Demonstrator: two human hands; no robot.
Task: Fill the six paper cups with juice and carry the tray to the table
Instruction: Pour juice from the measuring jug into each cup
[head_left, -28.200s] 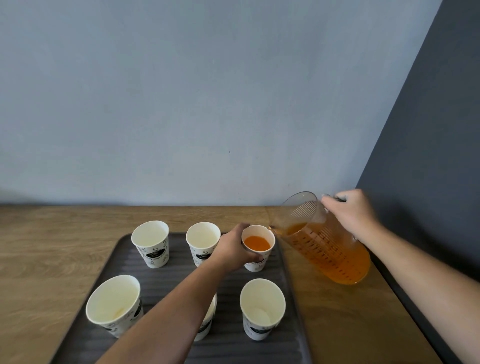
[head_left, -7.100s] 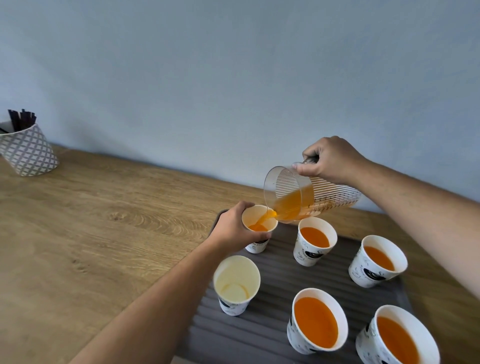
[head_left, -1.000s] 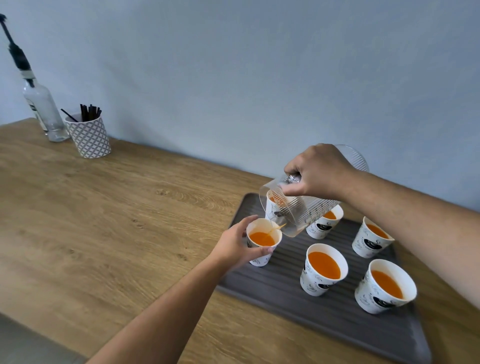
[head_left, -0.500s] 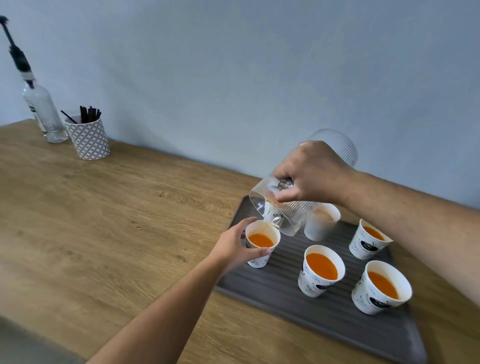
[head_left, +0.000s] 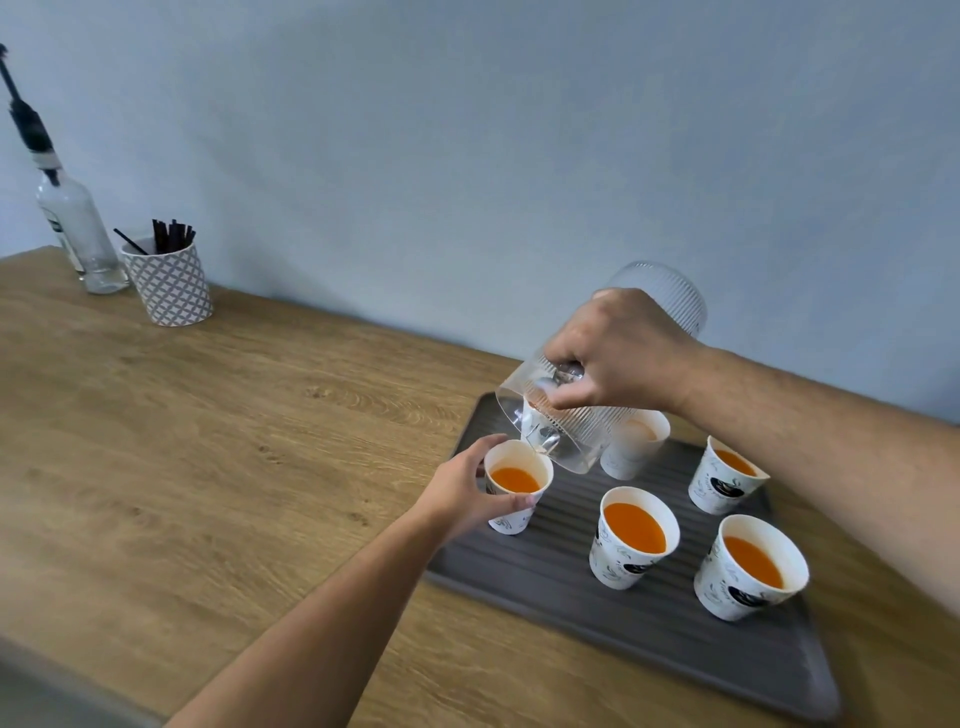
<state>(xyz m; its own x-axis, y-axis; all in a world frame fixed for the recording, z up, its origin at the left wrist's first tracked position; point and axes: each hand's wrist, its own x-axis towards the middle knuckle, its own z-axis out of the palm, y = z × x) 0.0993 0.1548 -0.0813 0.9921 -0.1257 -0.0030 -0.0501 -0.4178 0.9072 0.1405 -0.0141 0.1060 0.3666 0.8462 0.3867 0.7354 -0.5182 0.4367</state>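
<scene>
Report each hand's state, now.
Left hand: closed around paper cup on the tray.
Right hand: closed on the tipped pitcher.

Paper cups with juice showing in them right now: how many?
5. One in the left hand at the tray's near-left; near-middle cup; near-right cup; far-right cup; far-middle cup behind the pitcher. A sixth may hide behind the pitcher.
</scene>
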